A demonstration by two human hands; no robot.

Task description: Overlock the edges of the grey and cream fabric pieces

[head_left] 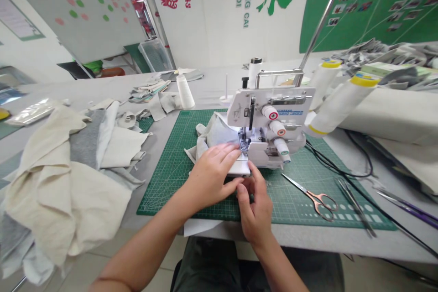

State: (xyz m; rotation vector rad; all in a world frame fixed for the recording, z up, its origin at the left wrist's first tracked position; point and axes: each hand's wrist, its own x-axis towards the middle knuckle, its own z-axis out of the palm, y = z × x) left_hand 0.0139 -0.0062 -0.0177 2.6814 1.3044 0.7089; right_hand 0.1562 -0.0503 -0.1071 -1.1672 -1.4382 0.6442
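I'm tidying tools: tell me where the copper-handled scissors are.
In the head view, the copper-handled scissors lie on the green cutting mat, right of the right hand, between the sewing machine and the silver tweezers.

**Bare-armed and dressed in dark green**

The left forearm [147, 244] enters from the lower left of the frame, bare all the way from the bottom edge; the right forearm [280, 262], lower right of centre, is bare as well. Both are smooth in outline and taper towards narrow wrists [185, 199]. The left hand [212, 175] and the right hand [256, 207], near the middle of the frame, are bare too, with slender fingers [231, 159]. At the bottom centre shows dark green legwear [207, 264], plain and matte. A dark patch [311, 269] farther right could be clothing or seat; it is unclear which.
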